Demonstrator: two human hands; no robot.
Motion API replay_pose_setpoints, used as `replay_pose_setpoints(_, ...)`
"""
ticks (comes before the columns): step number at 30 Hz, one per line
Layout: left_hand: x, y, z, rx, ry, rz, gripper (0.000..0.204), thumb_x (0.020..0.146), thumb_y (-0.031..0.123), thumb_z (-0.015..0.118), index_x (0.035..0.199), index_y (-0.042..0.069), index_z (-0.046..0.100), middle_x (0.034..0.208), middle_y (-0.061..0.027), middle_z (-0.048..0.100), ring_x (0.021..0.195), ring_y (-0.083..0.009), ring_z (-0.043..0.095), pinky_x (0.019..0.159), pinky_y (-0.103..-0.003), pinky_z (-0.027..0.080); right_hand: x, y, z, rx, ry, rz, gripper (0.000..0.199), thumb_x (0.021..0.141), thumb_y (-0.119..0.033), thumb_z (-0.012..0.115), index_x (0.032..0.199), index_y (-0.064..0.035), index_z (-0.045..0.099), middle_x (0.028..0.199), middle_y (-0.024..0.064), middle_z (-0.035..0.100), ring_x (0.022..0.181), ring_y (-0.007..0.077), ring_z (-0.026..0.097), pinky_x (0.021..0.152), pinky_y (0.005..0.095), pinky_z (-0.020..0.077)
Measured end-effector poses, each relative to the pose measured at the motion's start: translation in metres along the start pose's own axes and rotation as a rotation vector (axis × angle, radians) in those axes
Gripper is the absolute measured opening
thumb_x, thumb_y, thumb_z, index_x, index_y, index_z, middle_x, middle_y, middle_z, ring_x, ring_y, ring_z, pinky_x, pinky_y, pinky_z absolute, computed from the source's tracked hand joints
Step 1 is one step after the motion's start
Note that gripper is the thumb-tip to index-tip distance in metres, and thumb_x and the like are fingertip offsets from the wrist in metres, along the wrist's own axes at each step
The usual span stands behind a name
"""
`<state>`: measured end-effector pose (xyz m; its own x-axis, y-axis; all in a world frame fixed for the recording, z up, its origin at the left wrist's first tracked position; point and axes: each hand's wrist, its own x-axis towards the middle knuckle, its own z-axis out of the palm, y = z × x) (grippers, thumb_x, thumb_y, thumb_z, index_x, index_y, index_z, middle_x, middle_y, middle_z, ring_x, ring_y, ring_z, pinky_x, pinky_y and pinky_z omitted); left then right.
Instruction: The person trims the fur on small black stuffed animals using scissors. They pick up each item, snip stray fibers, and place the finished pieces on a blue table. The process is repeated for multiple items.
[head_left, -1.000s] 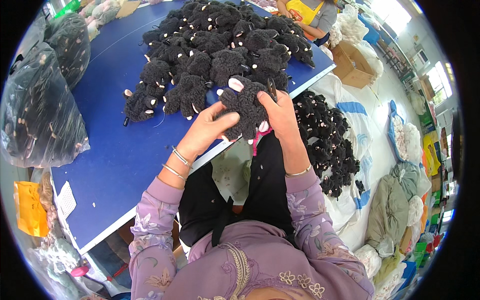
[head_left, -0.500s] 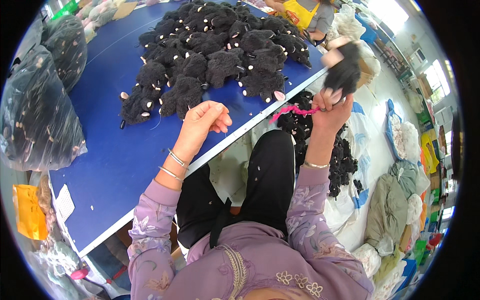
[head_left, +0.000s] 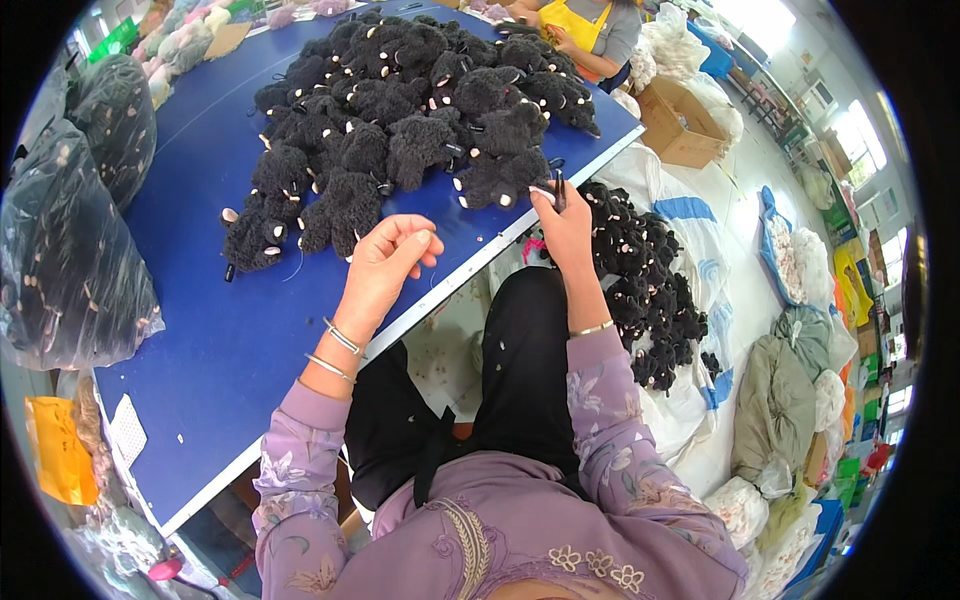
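Note:
My right hand (head_left: 568,232) is closed around a slim dark two-pronged tool that looks like thread snips (head_left: 558,188), its tips pointing up past the table's edge. A bright pink cord (head_left: 535,246) hangs beside that hand. Over the table's near edge, my left hand (head_left: 392,250) is held with thumb and fingers pinched together; anything between them is too small to make out. Just beyond both hands lies a big pile of fluffy black plush toys (head_left: 415,150) with small pale pink parts. The closest toy (head_left: 500,180) lies right by the tips of the snips.
The blue table (head_left: 210,350) has a white edge. Large clear bags of black pieces (head_left: 75,250) stand at left. On the floor at right are more black toys (head_left: 640,280), a cardboard box (head_left: 680,125) and stuffed sacks (head_left: 775,400). A person in a yellow apron (head_left: 575,30) works across the table.
A blurred black plush toy at my right hand is no longer there. That hand has moved left to the table's edge, where the snips now show. My left hand has shifted slightly down.

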<state>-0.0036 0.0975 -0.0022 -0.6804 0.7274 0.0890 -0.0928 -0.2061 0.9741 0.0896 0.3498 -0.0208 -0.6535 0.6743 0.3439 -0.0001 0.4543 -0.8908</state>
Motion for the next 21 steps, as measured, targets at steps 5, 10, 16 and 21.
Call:
replay_pose_setpoints(5,-0.003,0.0,0.009,0.346,0.15,0.175,0.072,0.079,0.013,0.073,0.139,0.008,0.036,0.135,-0.0104,0.046,0.124,-0.0197,0.043,0.094,-0.033,0.043,-0.036,-0.054,0.002,0.217,-0.155,-0.088,0.014,0.083,-0.001,0.062,0.096,0.0017,0.059,0.084,-0.0036,0.058,0.073,0.0005,0.049,0.064,0.0179,0.0411)
replay_pose_setpoints(10,-0.008,0.004,0.021,0.308,-0.038,0.246,0.093,0.068,0.005,0.081,0.144,0.008,0.027,0.137,-0.0116,0.043,0.124,-0.0213,0.042,0.104,-0.036,0.036,-0.063,-0.085,0.01,0.307,-0.398,-0.176,0.012,0.08,0.007,0.058,0.092,0.0027,0.056,0.101,0.0044,0.063,0.078,0.0033,0.053,0.064,0.0183,0.0431)
replay_pose_setpoints(16,-0.016,0.014,0.017,0.225,-0.083,0.067,0.044,0.075,-0.001,0.07,0.116,-0.002,0.055,0.097,-0.0027,0.061,0.086,-0.007,0.058,0.075,-0.024,0.051,-0.059,-0.1,0.011,0.225,-0.387,-0.173,0.018,0.082,0.003,0.057,0.1,0.0007,0.055,0.098,0.0008,0.059,0.067,0.0003,0.046,0.059,0.0172,0.0386)
replay_pose_setpoints(21,-0.014,0.012,0.017,0.256,-0.054,0.192,0.035,0.073,-0.004,0.065,0.107,0.0,0.058,0.089,-0.0018,0.06,0.078,-0.0067,0.058,0.068,-0.024,0.05,-0.051,-0.123,0.005,0.154,-0.418,-0.18,0.025,0.082,-0.009,0.066,0.105,-0.0009,0.061,0.084,-0.0028,0.052,0.058,0.0025,0.039,0.053,0.0193,0.0341)
